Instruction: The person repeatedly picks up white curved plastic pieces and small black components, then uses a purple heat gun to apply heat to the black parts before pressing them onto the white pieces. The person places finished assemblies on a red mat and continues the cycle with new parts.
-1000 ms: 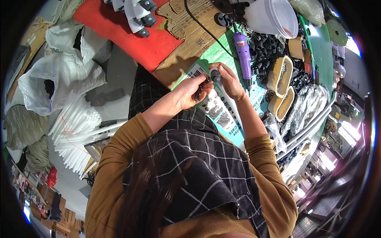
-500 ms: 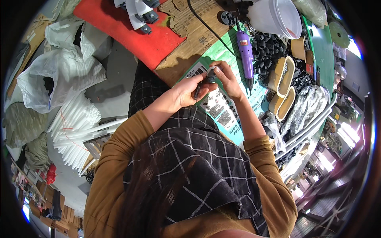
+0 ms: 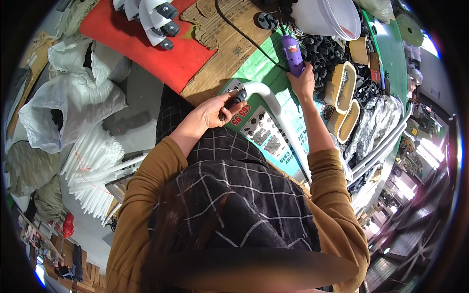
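I have both grips in sight on my head feed. The left grip (image 3: 210, 111) is closed around a black fitting (image 3: 239, 96), which sits at the upper end of a white tube (image 3: 282, 116). Its fingers curl around something dark below as well, but I cannot tell whether that is part of the same fitting. From there the tube bends over and runs down toward the wearer's body, passing between the two forearms above a printed green sheet (image 3: 266, 134).

The right grip (image 3: 304, 84) is wrapped about the lower end of a purple driver (image 3: 294, 51), and I cannot see the driver's tip behind the fingers. A black cable (image 3: 254, 45) loops across the cardboard (image 3: 215, 68) to the left of the driver.

Just right of the driver I see a heap of black fittings (image 3: 325, 51), with a white bucket (image 3: 315, 17) beyond it. Two yellow trays (image 3: 333, 90) stand near the right wrist, the upper one holding small metal pieces.

Toward the upper left, curved white parts (image 3: 154, 22) with black ends lie on a red sheet (image 3: 112, 29). Well apart on the left, I have a white sack (image 3: 78, 112) and a bundle of white tubes (image 3: 93, 166).
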A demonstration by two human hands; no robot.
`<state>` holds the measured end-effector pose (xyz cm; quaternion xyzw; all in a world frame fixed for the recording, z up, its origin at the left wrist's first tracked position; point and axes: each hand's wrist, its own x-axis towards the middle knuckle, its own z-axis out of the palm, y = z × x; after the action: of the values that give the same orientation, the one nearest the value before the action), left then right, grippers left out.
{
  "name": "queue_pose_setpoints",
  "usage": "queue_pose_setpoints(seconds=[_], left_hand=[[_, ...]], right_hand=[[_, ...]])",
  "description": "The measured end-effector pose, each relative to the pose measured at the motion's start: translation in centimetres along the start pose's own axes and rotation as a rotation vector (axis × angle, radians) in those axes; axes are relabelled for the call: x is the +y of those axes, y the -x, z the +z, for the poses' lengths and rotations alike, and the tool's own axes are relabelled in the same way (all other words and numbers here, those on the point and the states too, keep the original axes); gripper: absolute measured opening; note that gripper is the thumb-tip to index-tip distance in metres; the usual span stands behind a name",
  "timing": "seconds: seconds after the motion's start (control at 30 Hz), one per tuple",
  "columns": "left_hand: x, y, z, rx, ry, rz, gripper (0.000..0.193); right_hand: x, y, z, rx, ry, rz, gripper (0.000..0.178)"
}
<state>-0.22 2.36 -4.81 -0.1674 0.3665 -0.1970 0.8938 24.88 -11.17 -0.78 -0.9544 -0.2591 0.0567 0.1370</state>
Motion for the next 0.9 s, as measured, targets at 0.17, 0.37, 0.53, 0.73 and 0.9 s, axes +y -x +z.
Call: queue_pose_setpoints(seconds=[0.17,0.37,0.53,0.73,0.9], left_hand=[[-0.3,0.0,-0.1,0.036,-0.022,-0.008,0.026],[0.2,-0.1,-0.3,0.028,-0.008,-0.030,0.027],[0.3,-0.1,-0.6,0.002,0.009,-0.054,0.034],[0.3,-0.2,-0.6,0.023,0.015,-0.048,0.035],[0.3,-0.2,-0.6,0.044,0.028,-0.054,0.034]], right_hand=[[-2.7,0.7,-4.4,0.052,-0.546,0.104,0.054],[-9.9,5.4,-6.7,0.229,-1.511,-0.043,0.031],[-13.1,7.2,-5.9,0.234,-1.684,-0.035,0.039],[-13.3,7.1,-5.6,0.214,-1.641,-0.077,0.040],[-13.3,7.3,-5.4,0.196,-1.725,-0.077,0.043]])
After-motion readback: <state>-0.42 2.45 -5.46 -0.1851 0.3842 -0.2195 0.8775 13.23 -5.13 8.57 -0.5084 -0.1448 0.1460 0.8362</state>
